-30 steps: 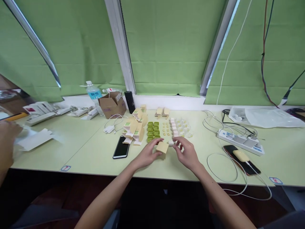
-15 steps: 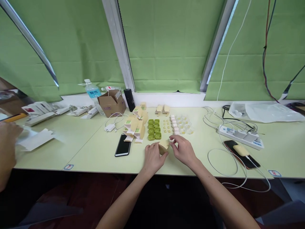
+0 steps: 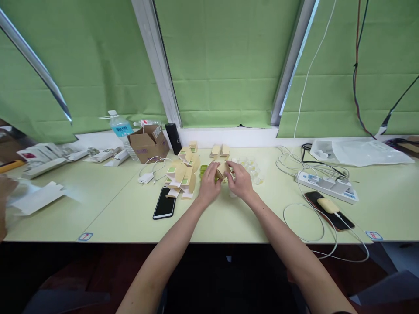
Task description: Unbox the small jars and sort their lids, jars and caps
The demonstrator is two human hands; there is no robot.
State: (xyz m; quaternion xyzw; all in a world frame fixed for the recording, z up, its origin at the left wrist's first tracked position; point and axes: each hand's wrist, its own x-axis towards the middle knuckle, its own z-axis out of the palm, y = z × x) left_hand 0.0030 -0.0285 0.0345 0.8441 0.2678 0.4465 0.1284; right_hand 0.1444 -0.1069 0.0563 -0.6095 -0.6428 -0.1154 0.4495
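Between my hands is a small cream cardboard box (image 3: 223,170), lifted over the middle of the table. My left hand (image 3: 210,185) is closed on its left side. The fingers of my right hand (image 3: 240,179) grip its right side. Green square cups (image 3: 203,169) show in part behind my left hand; the rest are covered. Clear plastic pieces with yellow spots (image 3: 253,168) lie just right of my right hand. A stack of cream boxes (image 3: 180,175) is left of my hands, and two more cream boxes (image 3: 220,151) stand behind them.
A black phone (image 3: 164,203) lies left of my forearms. Farther back are a brown carton (image 3: 148,144), a black cylinder (image 3: 173,138) and a water bottle (image 3: 121,132). To the right are a power strip (image 3: 327,186), looping cables and another phone (image 3: 327,209). At far left, a co-worker's hand (image 3: 5,192) is blurred.
Both hands have moved away from me with the cream box, now covering most of the green cups and the small pieces beside them. The co-worker's hand has shifted left in view.
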